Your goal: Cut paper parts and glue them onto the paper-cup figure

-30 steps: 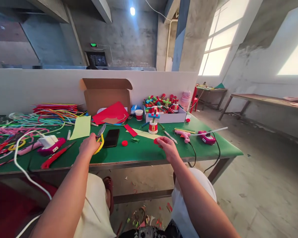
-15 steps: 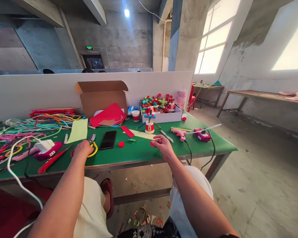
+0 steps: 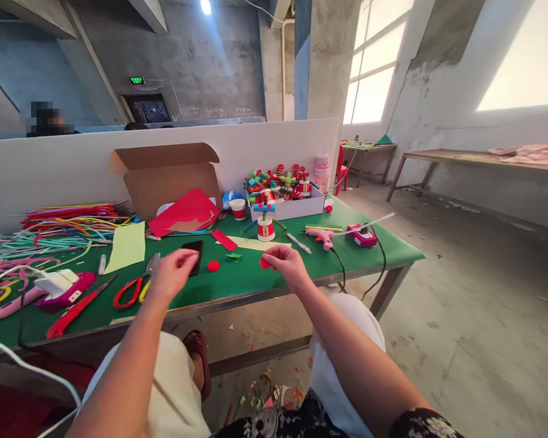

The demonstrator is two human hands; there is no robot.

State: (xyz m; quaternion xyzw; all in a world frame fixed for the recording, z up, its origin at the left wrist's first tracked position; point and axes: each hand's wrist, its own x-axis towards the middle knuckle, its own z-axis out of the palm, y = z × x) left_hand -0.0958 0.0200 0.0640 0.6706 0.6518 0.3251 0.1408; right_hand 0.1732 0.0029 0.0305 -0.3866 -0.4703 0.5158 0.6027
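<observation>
My right hand (image 3: 287, 263) pinches a red paper disc (image 3: 264, 263) between thumb and fingertips above the front of the green table. My left hand (image 3: 172, 272), fingers loosely bent and a little apart, hovers with nothing visible in it. It is over the table between scissors with a red and a yellow handle (image 3: 126, 294) and a black phone (image 3: 196, 248), partly covering both. Another red disc (image 3: 214, 266) lies between my hands, beside a small green paper piece (image 3: 234, 257). Behind my right hand stands a paper-cup figure (image 3: 265, 229) with coiled arms.
A white box of finished figures (image 3: 296, 210) sits at the back, near a paper cup (image 3: 238, 210). A pink glue gun (image 3: 322, 237) and its cord lie at right. Pipe cleaners (image 3: 64, 228), a red-handled tool (image 3: 77, 310) and a white cable (image 3: 9, 340) occupy the left.
My left hand has let go of the scissors, lifted and moved right toward the phone. My right hand has shifted slightly left with the red disc. The view has turned a little to the right.
</observation>
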